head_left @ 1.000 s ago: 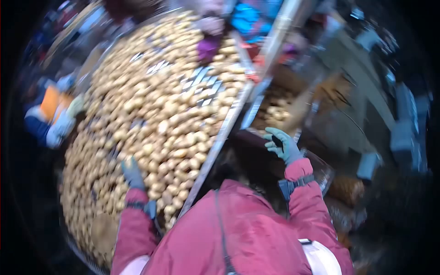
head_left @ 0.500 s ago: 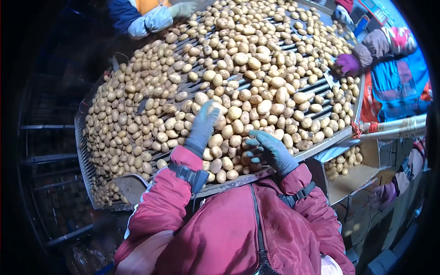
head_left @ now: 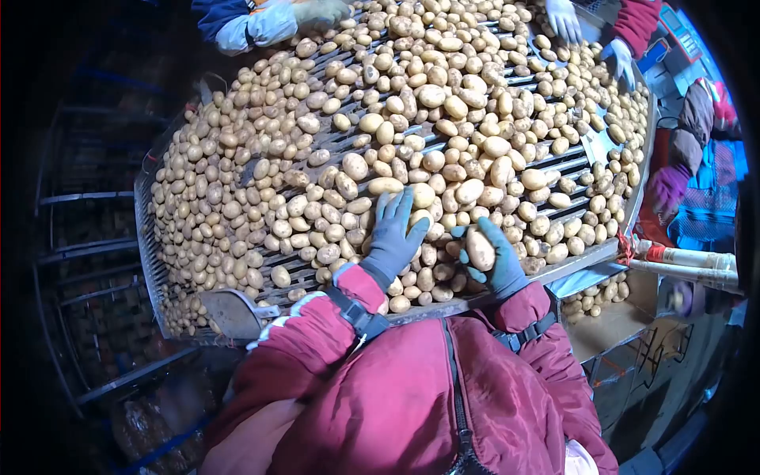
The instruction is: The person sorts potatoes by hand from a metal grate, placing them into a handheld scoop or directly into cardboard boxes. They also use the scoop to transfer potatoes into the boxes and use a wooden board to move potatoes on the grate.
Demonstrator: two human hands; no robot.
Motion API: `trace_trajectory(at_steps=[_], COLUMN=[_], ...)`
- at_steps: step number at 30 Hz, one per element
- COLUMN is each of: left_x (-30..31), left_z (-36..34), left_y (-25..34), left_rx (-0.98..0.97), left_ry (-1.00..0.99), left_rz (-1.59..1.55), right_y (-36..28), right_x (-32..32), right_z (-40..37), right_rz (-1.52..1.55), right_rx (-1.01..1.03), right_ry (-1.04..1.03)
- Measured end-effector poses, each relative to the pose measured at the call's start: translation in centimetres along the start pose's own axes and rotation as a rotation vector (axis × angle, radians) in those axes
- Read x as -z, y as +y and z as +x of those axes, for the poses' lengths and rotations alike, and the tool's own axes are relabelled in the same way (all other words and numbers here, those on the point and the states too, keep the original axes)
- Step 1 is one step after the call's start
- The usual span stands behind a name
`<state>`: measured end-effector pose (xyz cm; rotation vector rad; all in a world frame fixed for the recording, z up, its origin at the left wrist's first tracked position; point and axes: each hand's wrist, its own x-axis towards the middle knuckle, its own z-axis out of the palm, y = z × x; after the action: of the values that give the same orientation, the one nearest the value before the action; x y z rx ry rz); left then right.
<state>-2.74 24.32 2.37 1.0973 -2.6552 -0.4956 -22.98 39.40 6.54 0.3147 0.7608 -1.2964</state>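
Observation:
My left hand (head_left: 396, 237), in a grey-blue glove, lies on the potato heap (head_left: 427, 96) with its fingers stretched out and thumb apart. Its fingertips touch a yellowish potato (head_left: 386, 187); nothing is seen in its grasp. Close by on the right, my right hand (head_left: 507, 269) wears the same kind of glove. It is closed around a pale oval potato (head_left: 480, 250) with some brownish skin, held just above the heap near the front edge. Dark slats (head_left: 566, 165) show between the potatoes beneath.
A metal rim (head_left: 443, 307) borders the slatted table in front of me. A metal scoop (head_left: 231, 315) rests at the left corner. Co-workers' gloved hands (head_left: 564, 19) reach in from the far side. At right stand white pipes (head_left: 689, 265) and a cardboard box (head_left: 609, 324) with potatoes.
My left hand has moved right and toward me, fingers now spread on the heap. My right hand, empty before, has closed on a potato. Co-workers' hands at the upper right have shifted.

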Motion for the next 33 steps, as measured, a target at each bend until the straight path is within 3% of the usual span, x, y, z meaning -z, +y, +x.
trace_trajectory(at_steps=[1,3,4,5,6,8,9,11,12,15,16,17,19,21,23,27,30,31,33], left_x=[-0.4,3.3,4.4,6.5,7.2,6.3,5.8,7.2,6.8,6.2,6.1,6.2,9.4,4.8,0.3,1.4,1.2,1.1,0.9], left_z=[-0.1,2.1,3.4,6.4,7.2,8.8,9.0,10.3,10.3,8.4,7.1,5.8,2.7,-1.4,-3.8,-5.0,-5.1,-4.9,-4.1], left_y=[-1.5,-3.0,-4.8,-5.7,-6.9,-10.4,-10.5,-8.3,-7.3,-5.3,-4.6,-3.7,5.2,6.4,4.7,5.7,6.2,6.2,5.2], left_rx=[-0.077,-0.184,0.234,0.261,0.135,0.271,0.191,0.295,0.271,0.196,0.174,0.153,0.065,-0.096,-0.256,-0.453,-0.54,-0.556,-0.567], left_ry=[-0.047,0.041,-0.002,0.072,0.263,-0.013,-0.057,-0.196,-0.209,-0.146,-0.136,-0.126,-0.211,-0.327,-0.356,-0.442,-0.474,-0.471,-0.448], left_rz=[0.028,0.184,-0.646,-0.493,0.131,-0.016,0.209,0.186,0.167,-0.316,-0.477,-0.641,-0.616,-0.597,-0.42,-0.283,-0.249,-0.245,-0.271], right_y=[-0.4,-1.0,-1.7,-1.9,-1.8,-1.4,-0.7,0.3,1.3,1.6,3.7,5.4,4.6,5.8,7.3,9.3,11.2,11.1,9.4], right_x=[0.2,0.5,0.8,0.7,0.4,-1.2,-0.9,0.6,0.5,0.7,4.7,8.6,1.7,0.4,1.5,5.1,10.1,8.4,2.8], right_z=[0.1,0.3,0.1,-0.1,-0.3,-1.6,-2.0,-1.9,-2.0,-2.7,0.4,3.6,-0.2,-0.6,0.0,-1.0,-2.1,-5.1,-15.1], right_rz=[-0.002,0.125,0.168,0.17,0.146,0.153,0.01,-0.077,-0.043,-0.118,-0.243,-0.104,-0.146,-0.117,-0.089,-0.037,0.045,0.052,0.348], right_rx=[-0.007,0.117,0.062,0.075,0.096,0.058,0.085,0.103,0.168,0.223,0.376,0.363,0.462,0.514,0.561,0.614,0.622,0.638,0.674], right_ry=[-0.001,-0.124,-0.192,-0.184,-0.132,-0.009,0.122,-0.086,0.121,-0.143,-0.071,-0.085,-0.162,-0.187,-0.2,-0.247,-0.415,-0.411,-0.092])
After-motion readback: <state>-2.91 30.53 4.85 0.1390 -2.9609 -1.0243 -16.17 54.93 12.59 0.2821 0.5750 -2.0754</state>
